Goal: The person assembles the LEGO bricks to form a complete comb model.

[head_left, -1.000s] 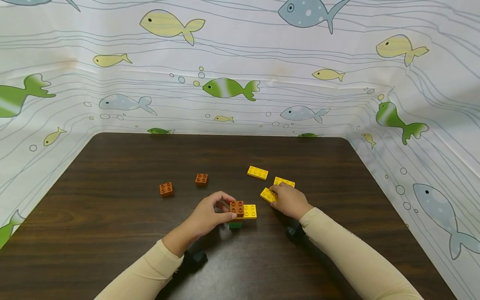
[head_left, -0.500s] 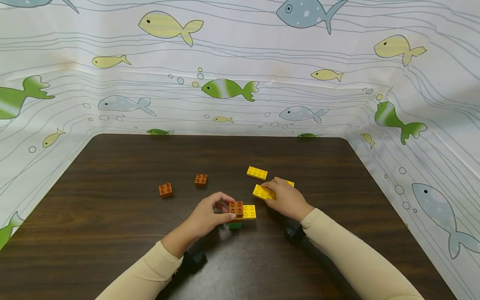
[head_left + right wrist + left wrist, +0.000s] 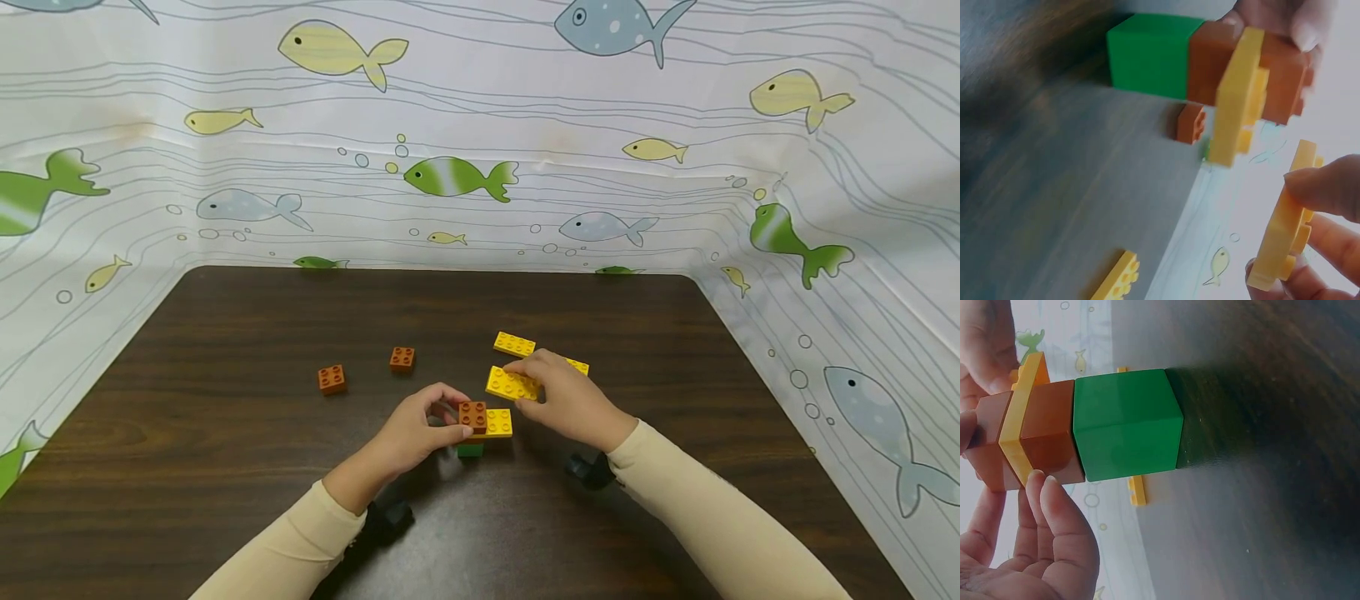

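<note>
Head view. The left hand (image 3: 414, 429) narrowly pinches the top brown brick (image 3: 472, 415) of a stack, its thumb on the near side. The right hand (image 3: 570, 404) pinches a held yellow plate (image 3: 507, 384), which projects left of that hand, just beyond the stack's crosswise yellow plate (image 3: 499, 423). This close spacing could cause the two plates to knock.

Left wrist view. Below the left hand's thumb follow the crosswise yellow plate, the lower brown brick (image 3: 1054, 422) and the green brick (image 3: 1125, 425), the last apparently standing on the table (image 3: 1260, 512). The crosswise yellow plate overhangs away from this hand; pressure on its unsupported end could tip the stack or loosen a joint.

Right wrist view. The right hand's thumb and fingers close narrowly across the held yellow plate, the thumb off-centre, so the plate might pivot if pushed at the other end.

Containers. None is seen in any view: in the head view, loose brown bricks (image 3: 332, 379) lie beyond the left hand and loose yellow plates (image 3: 514, 344) beyond the right, one partly hidden by it.
</note>
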A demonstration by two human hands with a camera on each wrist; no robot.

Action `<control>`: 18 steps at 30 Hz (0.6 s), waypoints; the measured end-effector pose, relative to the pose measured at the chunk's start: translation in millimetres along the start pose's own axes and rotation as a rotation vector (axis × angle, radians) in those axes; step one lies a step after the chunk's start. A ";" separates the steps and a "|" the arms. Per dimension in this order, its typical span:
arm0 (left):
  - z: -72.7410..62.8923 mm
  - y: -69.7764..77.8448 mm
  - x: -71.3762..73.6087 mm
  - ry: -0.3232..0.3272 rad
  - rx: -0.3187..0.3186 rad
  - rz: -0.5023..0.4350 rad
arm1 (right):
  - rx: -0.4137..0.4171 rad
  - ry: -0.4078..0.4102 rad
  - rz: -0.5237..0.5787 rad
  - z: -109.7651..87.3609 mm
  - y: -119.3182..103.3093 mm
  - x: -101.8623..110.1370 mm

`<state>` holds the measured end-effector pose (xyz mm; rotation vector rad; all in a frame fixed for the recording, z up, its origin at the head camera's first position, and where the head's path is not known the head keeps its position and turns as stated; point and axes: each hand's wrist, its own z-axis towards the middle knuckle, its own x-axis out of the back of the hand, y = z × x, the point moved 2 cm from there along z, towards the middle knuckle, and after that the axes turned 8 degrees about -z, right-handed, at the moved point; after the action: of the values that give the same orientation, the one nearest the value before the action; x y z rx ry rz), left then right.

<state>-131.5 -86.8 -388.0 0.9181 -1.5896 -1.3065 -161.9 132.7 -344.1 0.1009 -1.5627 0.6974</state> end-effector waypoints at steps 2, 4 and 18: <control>-0.1 0.3 0.3 0.001 0.006 0.004 | 0.030 -0.001 0.005 -1.8 -4.4 1.9; 0.0 0.4 0.6 -0.001 0.008 0.009 | 0.061 0.000 0.005 -3.5 -8.2 3.2; -0.2 2.1 1.2 -0.021 -0.003 0.039 | 0.196 -0.055 0.016 -7.1 -24.8 5.3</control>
<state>-131.8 -87.6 -385.7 0.8705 -1.6132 -1.2952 -144.9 118.0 -330.4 0.2553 -1.5459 0.8662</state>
